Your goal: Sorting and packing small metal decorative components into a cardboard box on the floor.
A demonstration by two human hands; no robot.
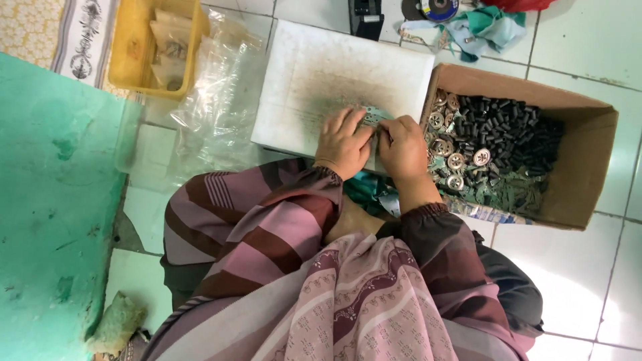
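Head view: left hand (344, 142) and right hand (401, 147), fingers curled, pinch one small thin greenish metal strip (374, 117) on a scuffed white foam slab (314, 73), beside one cardboard box (582, 167) of round metal discs (455, 160) and black cylinders (508, 127).

The person wears a long-sleeved top of soft fabric, striped in broad bands of dusty pink, mauve, dark maroon and brown, with thin pale lines set within some of the lighter bands. Each sleeve ends in a gathered, elasticated cuff at the wrist, dark at the edge. Over the chest falls a mauve-pink headscarf printed with rows of small pale ornaments and a darker maroon border band. The left hand (343, 142) and the right hand (402, 147) are bare, without gloves. Dark grey cloth covers the lap on the right side.
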